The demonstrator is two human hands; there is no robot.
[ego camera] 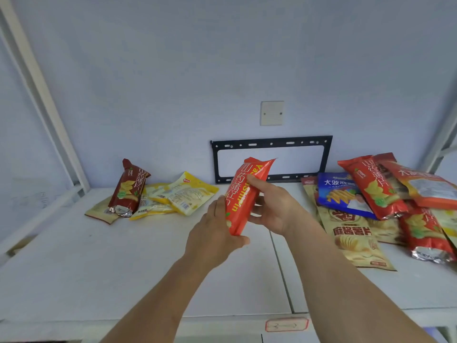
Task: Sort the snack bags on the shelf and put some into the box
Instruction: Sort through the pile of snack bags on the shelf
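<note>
Both hands hold one orange-red snack bag (243, 201) upright above the middle of the white shelf (123, 268). My left hand (215, 236) grips its lower end from the left. My right hand (274, 206) grips its right side, thumb across the front. At the back left lies a small group: a dark red bag (127, 189) leaning up, yellow bags (180, 194) and a tan bag (101, 211). On the right is a pile with a blue bag (338, 191), red bags (373, 186) and a tan chip bag (353, 238). No box is in view.
A black metal wall bracket (272, 144) and a beige wall plate (272, 113) are on the wall behind the shelf. White frame posts (37, 82) rise at the left and right. A red-edged label (286, 325) sits on the shelf's front edge.
</note>
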